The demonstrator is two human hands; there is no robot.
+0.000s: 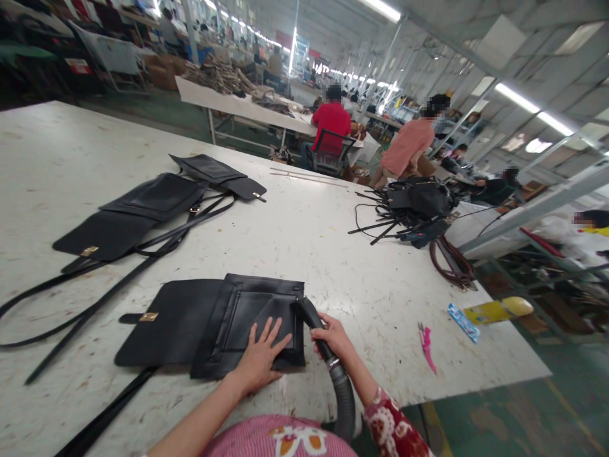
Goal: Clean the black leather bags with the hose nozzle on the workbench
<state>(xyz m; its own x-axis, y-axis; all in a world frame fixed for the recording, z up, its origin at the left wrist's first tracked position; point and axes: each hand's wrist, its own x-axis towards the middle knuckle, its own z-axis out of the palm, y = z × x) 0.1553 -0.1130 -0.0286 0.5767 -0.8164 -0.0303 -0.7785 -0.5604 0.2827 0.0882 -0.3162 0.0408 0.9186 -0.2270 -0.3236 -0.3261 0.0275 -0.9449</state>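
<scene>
A black leather bag [185, 317] lies flat before me, its flap with a gold clasp spread to the left and a strap trailing to the lower left. My left hand [266, 352] rests on the bag's pocket panel, fingers spread. My right hand [333, 335] is wrapped round the handle of a black hose nozzle [311, 315]. The nozzle's tip is at the bag's right edge; whether it touches the leather I cannot tell. From the handle a ribbed hose runs down past the table's near edge.
Two more black bags [157, 200] [214, 171] with straps lie at the back left of the white table [304, 235]. A heap of black bags and straps [413, 200] sits back right, by coiled brown straps [451, 263]. Pink-handled snips [427, 349], a blue packet [463, 322] and a yellow bottle [497, 310] lie right.
</scene>
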